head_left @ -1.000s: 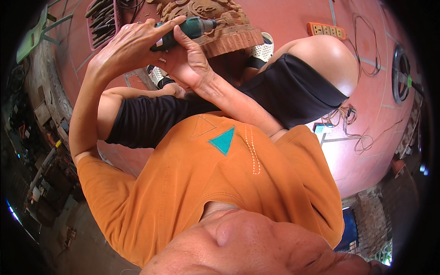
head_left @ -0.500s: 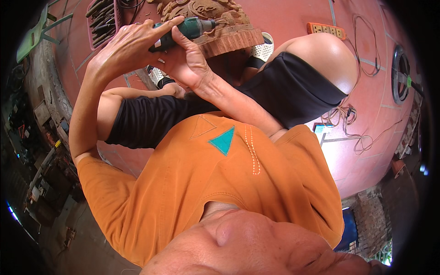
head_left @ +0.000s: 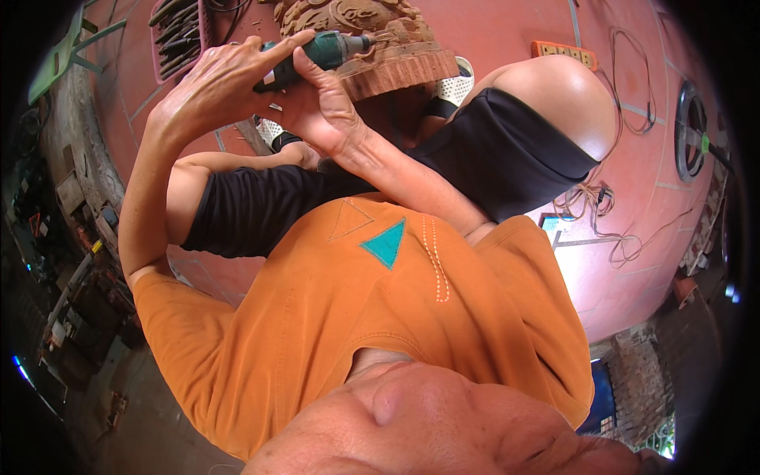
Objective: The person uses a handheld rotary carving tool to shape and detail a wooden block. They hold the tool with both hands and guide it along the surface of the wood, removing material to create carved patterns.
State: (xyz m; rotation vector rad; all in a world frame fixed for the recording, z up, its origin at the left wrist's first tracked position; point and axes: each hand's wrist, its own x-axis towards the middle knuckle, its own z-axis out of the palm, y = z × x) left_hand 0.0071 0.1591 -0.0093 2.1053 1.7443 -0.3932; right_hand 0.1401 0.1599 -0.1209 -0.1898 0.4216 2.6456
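A green and black rotary carving tool [head_left: 323, 51] lies across both my hands, its slim tip pointing right against a carved brown wood piece [head_left: 396, 59]. My left hand [head_left: 226, 83] is closed round the tool's rear, with the index finger stretched along its top. Just right of it, my right hand [head_left: 324, 111] turns its palm up and presses its thumb to the tool's near side; its other fingers are mostly hidden under the tool and left hand. Carved relief covers the wood above a thick ridged base, and the top of the piece runs out of view.
A pink basket [head_left: 203, 39] of carving tools stands at the far left, near a green chair [head_left: 59, 59]. On the right, an orange power strip [head_left: 564, 54] and loose cables [head_left: 598, 202] lie on red floor tiles. My bent knee [head_left: 554, 111] is right of the wood.
The carved wood has shifted and turned slightly beneath the tip. The tool and both hands have moved barely at all, keeping the same grip.
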